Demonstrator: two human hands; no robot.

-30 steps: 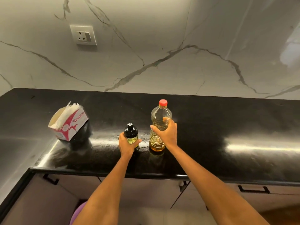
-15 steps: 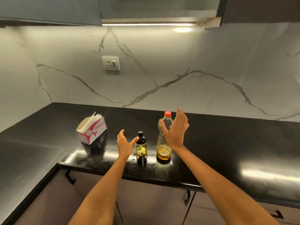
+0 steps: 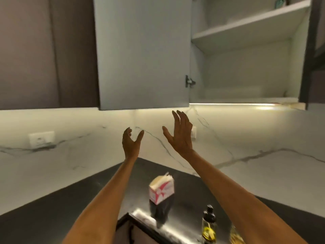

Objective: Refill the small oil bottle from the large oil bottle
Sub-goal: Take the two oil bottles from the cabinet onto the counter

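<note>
The small oil bottle (image 3: 209, 226), dark-topped with yellowish oil at its base, stands on the black counter (image 3: 84, 196) at the lower right. Just right of it, only a sliver of the large oil bottle (image 3: 235, 235) shows beside my right forearm. Both hands are raised high above the counter, far from the bottles. My left hand (image 3: 131, 143) is empty with fingers loosely curved. My right hand (image 3: 181, 136) is empty too, fingers straight and spread, just below the open cabinet door (image 3: 144, 53).
A white and red tissue box (image 3: 161, 190) sits on the counter behind the bottles. Above, the wall cabinet is open, showing a bare shelf (image 3: 246, 27). A wall socket (image 3: 41, 139) is on the marble backsplash at left.
Both hands let go of the bottles and rose up towards the wall cabinet. The view tilted upward, so the bottles now sit at the bottom edge.
</note>
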